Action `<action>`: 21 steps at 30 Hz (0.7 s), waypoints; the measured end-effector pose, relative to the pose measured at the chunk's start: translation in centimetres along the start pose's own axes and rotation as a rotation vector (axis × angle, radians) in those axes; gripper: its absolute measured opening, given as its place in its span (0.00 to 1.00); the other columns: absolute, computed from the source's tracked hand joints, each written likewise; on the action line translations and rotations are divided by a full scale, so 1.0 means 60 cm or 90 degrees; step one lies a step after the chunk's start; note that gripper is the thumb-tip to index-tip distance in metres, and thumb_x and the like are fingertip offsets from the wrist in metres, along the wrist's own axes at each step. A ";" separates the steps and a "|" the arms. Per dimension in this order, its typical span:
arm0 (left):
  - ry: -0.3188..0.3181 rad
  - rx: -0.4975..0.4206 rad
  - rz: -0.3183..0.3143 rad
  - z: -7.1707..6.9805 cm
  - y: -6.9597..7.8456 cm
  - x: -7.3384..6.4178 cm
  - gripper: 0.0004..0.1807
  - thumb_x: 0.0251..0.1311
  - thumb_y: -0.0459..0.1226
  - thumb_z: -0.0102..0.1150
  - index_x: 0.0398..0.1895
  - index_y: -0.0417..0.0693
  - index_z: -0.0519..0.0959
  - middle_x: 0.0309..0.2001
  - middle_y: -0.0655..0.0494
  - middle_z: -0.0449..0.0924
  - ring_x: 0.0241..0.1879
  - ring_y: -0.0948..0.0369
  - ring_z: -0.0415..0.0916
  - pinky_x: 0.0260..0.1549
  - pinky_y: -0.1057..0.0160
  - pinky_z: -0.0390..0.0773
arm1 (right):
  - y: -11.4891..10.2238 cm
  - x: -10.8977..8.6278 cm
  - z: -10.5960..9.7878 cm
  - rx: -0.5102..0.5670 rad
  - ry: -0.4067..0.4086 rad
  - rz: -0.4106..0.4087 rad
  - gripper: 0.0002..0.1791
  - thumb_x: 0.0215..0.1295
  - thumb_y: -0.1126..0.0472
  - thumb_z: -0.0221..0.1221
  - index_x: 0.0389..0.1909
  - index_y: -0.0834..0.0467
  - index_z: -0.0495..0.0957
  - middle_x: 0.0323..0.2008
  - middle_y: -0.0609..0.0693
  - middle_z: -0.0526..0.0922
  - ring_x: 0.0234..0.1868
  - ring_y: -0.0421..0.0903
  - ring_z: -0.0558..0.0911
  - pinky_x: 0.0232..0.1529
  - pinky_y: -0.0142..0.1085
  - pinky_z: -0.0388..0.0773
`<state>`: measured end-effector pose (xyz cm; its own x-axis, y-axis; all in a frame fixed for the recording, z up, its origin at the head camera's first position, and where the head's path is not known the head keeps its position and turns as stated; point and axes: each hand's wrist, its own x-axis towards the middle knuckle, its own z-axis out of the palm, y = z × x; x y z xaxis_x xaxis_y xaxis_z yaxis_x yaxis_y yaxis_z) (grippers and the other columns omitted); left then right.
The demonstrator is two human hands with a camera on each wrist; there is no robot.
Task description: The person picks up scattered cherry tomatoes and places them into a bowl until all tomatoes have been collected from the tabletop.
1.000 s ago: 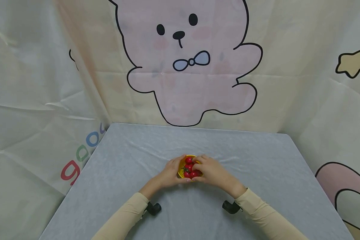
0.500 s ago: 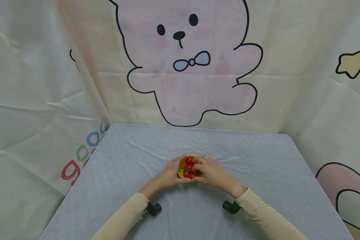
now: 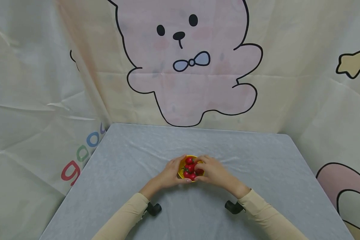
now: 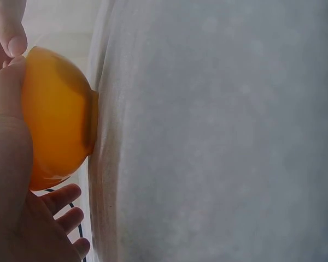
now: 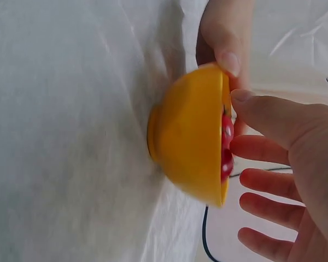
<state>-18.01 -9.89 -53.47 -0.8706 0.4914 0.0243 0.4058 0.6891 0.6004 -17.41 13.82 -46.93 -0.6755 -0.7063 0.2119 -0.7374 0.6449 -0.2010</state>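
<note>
Several cherry tomatoes (image 3: 190, 167), red with green stems, lie in a small yellow bowl (image 5: 190, 131) that stands upright on the table. My left hand (image 3: 169, 173) grips the bowl's left side, its thumb along the near rim in the left wrist view. Over the right side of the bowl is my right hand (image 3: 215, 172), fingers loosely spread with a gap to the thumb. In the right wrist view its index fingertip is at the tomatoes, and whether it touches one is hard to tell. The right hand hides part of the bowl's contents.
A grey-blue cloth covers the table (image 3: 132, 150). Behind it hangs a cream curtain (image 3: 276, 66) printed with a pink bear. Black wrist devices (image 3: 154, 209) sit below both hands. A thin dark line (image 5: 208, 234) shows behind the bowl in the right wrist view.
My right hand has shifted slightly right and its fingers have spread away from the tomatoes. The tomatoes near it have shifted slightly in the bowl. My left hand stays put.
</note>
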 end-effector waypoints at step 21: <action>-0.002 -0.007 -0.026 0.003 0.009 -0.003 0.58 0.52 0.66 0.63 0.79 0.54 0.46 0.77 0.53 0.56 0.74 0.48 0.56 0.71 0.44 0.65 | 0.044 -0.080 -0.038 0.000 0.001 0.082 0.16 0.55 0.48 0.72 0.40 0.52 0.84 0.54 0.53 0.81 0.53 0.52 0.79 0.50 0.47 0.82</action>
<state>-17.61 -9.51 -53.30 -0.8851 0.4654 -0.0029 0.3673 0.7023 0.6098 -16.11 19.54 -46.27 -0.7643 -0.6175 0.1858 -0.6448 0.7298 -0.2272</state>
